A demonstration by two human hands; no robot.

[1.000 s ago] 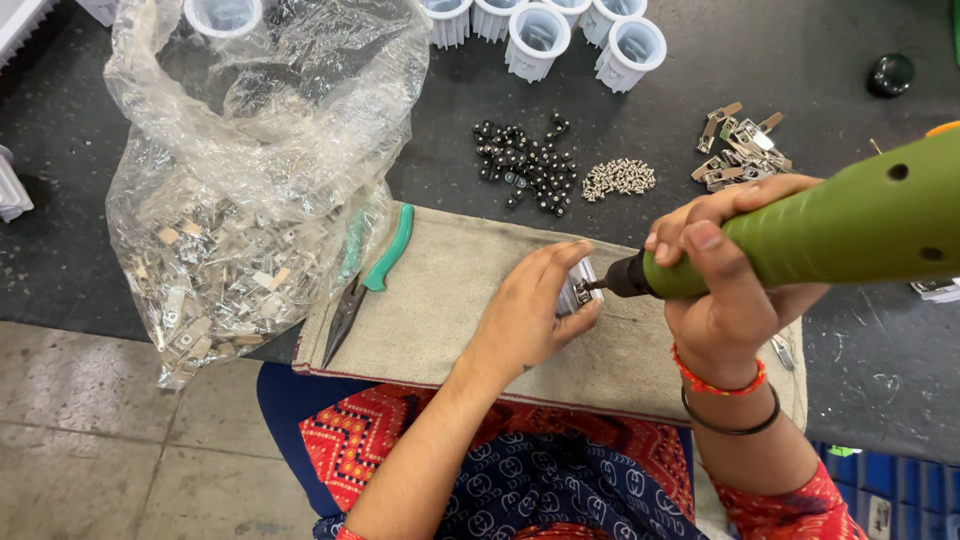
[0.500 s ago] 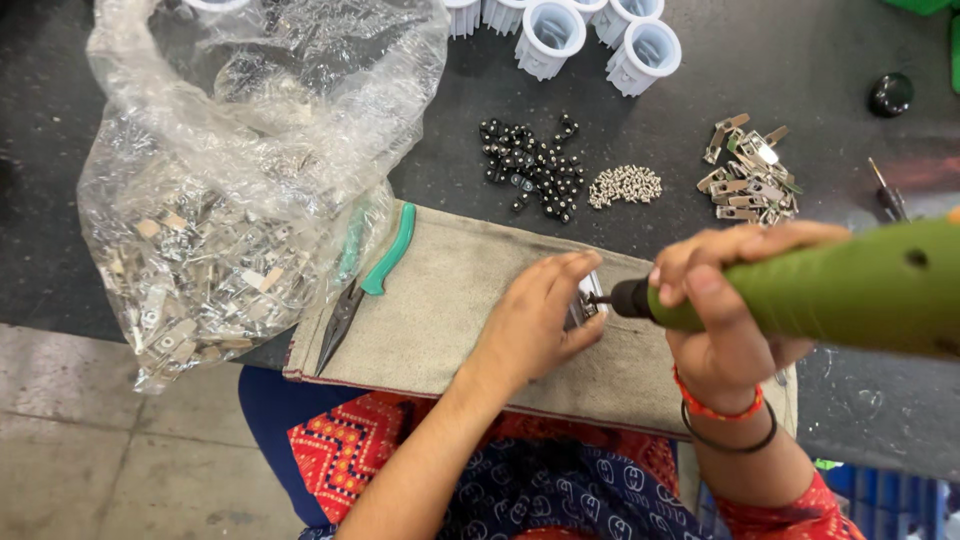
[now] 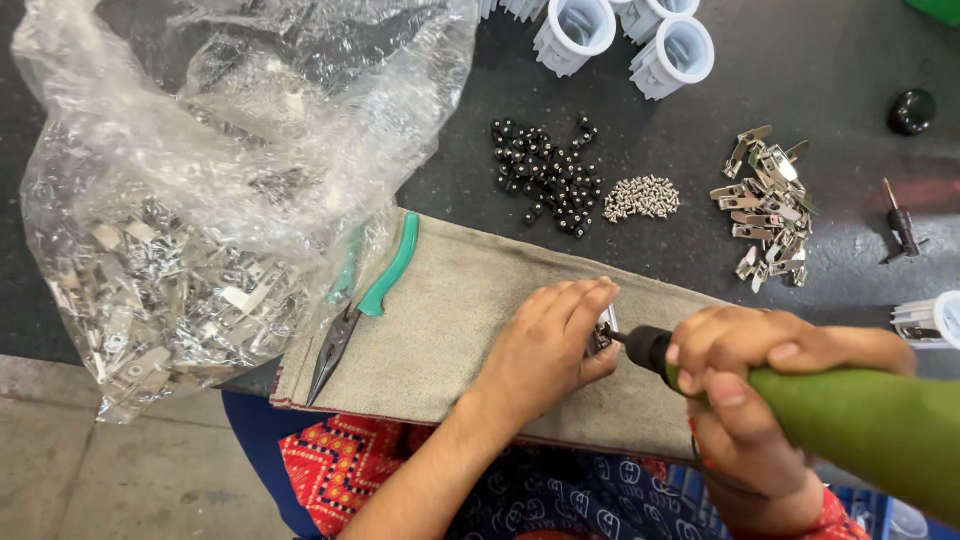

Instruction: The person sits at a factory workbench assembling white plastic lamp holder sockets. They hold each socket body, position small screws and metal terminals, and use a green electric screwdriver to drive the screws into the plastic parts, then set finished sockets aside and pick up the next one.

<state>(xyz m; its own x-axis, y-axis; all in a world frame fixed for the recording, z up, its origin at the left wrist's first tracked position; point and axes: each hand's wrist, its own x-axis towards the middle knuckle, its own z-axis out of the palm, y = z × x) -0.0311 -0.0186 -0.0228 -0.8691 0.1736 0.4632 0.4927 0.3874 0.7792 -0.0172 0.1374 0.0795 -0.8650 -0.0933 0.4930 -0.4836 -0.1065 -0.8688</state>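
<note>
Your left hand pinches a small metal clip between closed fingers, flat on the cloth pad. Your right hand fully grips the green power driver, bit at the clip. Risk: the bit may slip into your fingertips if pressure tilts.

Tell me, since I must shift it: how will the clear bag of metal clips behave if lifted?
The clear plastic bag looks thin and crinkled, so probably floppy. The metal clips pooled at its bottom likely make it bottom-heavy and saggy. Its open top may spill them.
</note>
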